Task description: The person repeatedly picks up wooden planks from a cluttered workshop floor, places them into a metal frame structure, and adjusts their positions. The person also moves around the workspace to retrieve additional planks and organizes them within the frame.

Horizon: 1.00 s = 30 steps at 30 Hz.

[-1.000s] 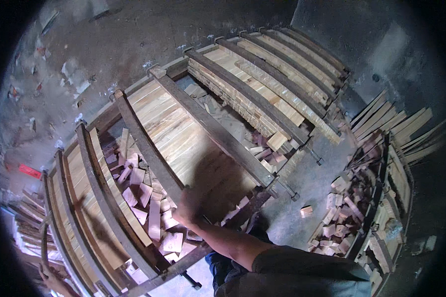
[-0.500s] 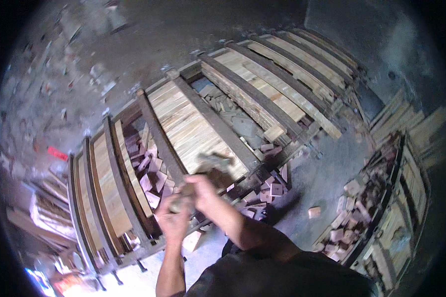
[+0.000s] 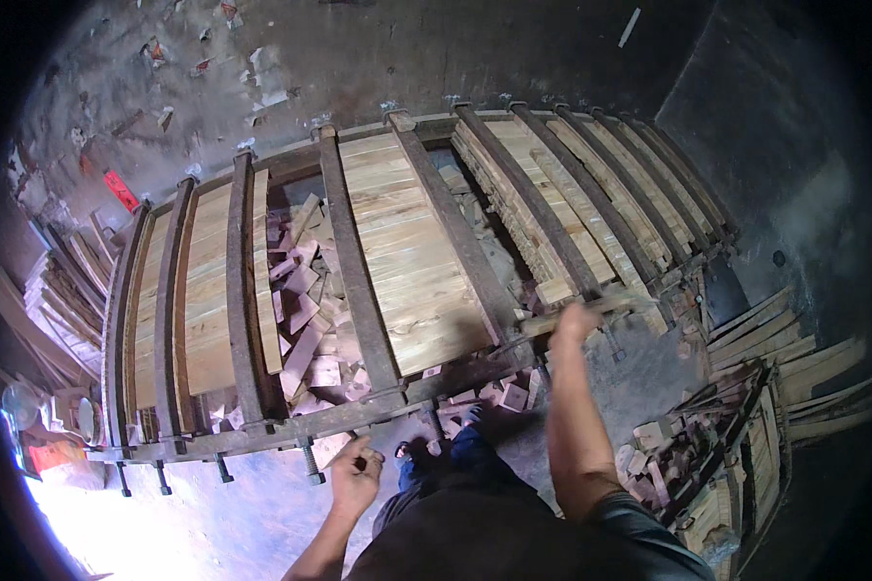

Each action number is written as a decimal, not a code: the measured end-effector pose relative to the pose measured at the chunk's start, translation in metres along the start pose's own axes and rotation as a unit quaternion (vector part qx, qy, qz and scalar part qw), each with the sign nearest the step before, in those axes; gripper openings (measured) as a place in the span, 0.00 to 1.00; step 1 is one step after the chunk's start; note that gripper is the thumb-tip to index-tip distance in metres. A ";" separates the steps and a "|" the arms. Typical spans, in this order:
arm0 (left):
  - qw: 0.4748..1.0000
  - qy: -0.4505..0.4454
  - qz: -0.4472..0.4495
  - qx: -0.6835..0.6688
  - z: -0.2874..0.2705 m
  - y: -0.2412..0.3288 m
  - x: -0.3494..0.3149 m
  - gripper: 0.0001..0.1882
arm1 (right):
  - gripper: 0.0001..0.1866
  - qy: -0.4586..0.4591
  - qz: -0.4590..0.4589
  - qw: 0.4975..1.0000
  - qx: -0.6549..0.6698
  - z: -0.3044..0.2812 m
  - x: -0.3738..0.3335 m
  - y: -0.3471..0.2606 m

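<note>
My right hand (image 3: 574,324) is closed around a pale wooden stick (image 3: 610,303), which lies across the front of a metal clamp rack (image 3: 358,402). Beside that hand, a stack of pale boards (image 3: 513,208) sits between dark bars. My left hand (image 3: 356,474) hangs apart, just in front of the rack's near rail, its fingers curled. Whether anything is inside those fingers I cannot make out. Between the hands, a flat wooden panel (image 3: 407,252) rests in the rack under the bars.
Wood offcuts (image 3: 305,290) lie beneath the rack's gaps. Bolts (image 3: 310,463) stick out along its front rail. At the right stands a bin of wood blocks (image 3: 654,455), near long strips (image 3: 814,373). More boards (image 3: 63,300) lean at the left, by the rough wall (image 3: 310,58).
My hands, together in front of the panel before, are now apart. The right one has moved right along the rack; the left one is lower, near the front rail. The view has turned.
</note>
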<state>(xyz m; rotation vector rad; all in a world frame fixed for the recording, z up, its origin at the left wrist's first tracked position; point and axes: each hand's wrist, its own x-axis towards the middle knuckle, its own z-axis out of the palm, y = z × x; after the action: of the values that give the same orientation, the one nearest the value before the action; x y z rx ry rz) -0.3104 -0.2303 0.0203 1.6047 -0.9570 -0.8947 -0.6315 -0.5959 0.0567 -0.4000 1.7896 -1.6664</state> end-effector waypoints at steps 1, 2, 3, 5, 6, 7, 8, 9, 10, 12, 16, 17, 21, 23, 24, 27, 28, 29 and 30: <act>0.998 -0.036 0.001 -0.042 0.022 0.016 0.014 0.15 | 0.14 0.040 0.038 0.990 -0.128 -0.030 0.086 0.057; 0.998 -0.024 -0.013 -0.058 0.023 0.030 0.020 0.15 | 0.09 -0.153 0.121 0.965 -0.178 -0.028 0.075 0.085; 0.998 -0.031 0.000 -0.056 0.028 0.034 0.027 0.16 | 0.08 -0.347 0.167 0.894 -0.228 -0.030 0.063 0.106; 0.998 -0.028 0.025 -0.048 0.033 0.036 0.038 0.17 | 0.08 -0.469 0.173 0.839 -0.215 -0.017 0.044 0.077; 0.999 -0.013 0.011 -0.048 0.036 0.041 0.043 0.16 | 0.09 -0.525 0.179 0.806 -0.208 -0.012 0.033 0.054; 0.999 -0.002 -0.005 -0.045 0.038 0.046 0.047 0.16 | 0.08 -0.478 0.263 0.824 -0.153 -0.006 0.021 0.026; 0.999 0.007 -0.014 -0.043 0.039 0.051 0.052 0.16 | 0.08 -0.472 0.279 0.830 -0.099 -0.003 0.025 0.014; 0.998 0.007 -0.039 -0.050 0.042 0.053 0.061 0.16 | 0.08 -0.449 0.260 0.850 -0.094 0.000 0.034 0.013; 0.999 0.012 -0.035 -0.030 0.044 0.044 0.074 0.17 | 0.07 -0.429 0.239 0.867 -0.088 0.008 0.043 0.011; 0.999 0.026 -0.029 0.009 0.047 0.020 0.101 0.19 | 0.08 -0.377 0.215 0.900 -0.034 0.022 0.038 0.023; 0.992 0.067 -0.020 0.108 0.077 0.031 0.178 0.28 | 0.09 -0.483 0.196 0.836 -0.172 0.022 0.048 0.055; 0.995 0.065 0.000 0.071 0.081 0.015 0.204 0.31 | 0.09 -0.522 0.207 0.810 -0.168 0.027 0.059 0.049; 0.950 0.133 -0.099 0.264 0.108 -0.020 0.301 0.45 | 0.08 -0.575 0.221 0.768 -0.177 0.041 0.079 -0.005; 0.924 0.147 -0.143 0.323 0.113 -0.026 0.344 0.52 | 0.07 -0.565 0.198 0.778 -0.191 0.068 0.093 -0.004; 0.922 0.156 -0.146 0.322 0.115 -0.029 0.363 0.53 | 0.07 -0.564 0.203 0.781 -0.176 0.084 0.100 -0.010; 0.907 0.156 -0.169 0.352 0.118 -0.033 0.419 0.55 | 0.07 -0.527 0.203 0.807 -0.169 0.127 0.151 -0.002; 0.905 0.146 -0.171 0.362 0.114 -0.027 0.432 0.55 | 0.08 -0.509 0.176 0.824 -0.174 0.145 0.158 -0.011; 0.901 0.137 -0.174 0.373 0.106 -0.020 0.444 0.55 | 0.09 -0.492 0.149 0.839 -0.178 0.164 0.164 -0.022; 0.899 0.121 -0.179 0.380 0.105 -0.017 0.455 0.55 | 0.10 -0.469 0.121 0.855 -0.188 0.182 0.170 -0.035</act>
<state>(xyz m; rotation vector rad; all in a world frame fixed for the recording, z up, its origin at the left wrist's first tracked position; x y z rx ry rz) -0.2165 -0.6815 -0.0581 2.5593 -0.8945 -0.5459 -0.6486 -0.8469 0.0516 -0.9254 1.2938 -0.6920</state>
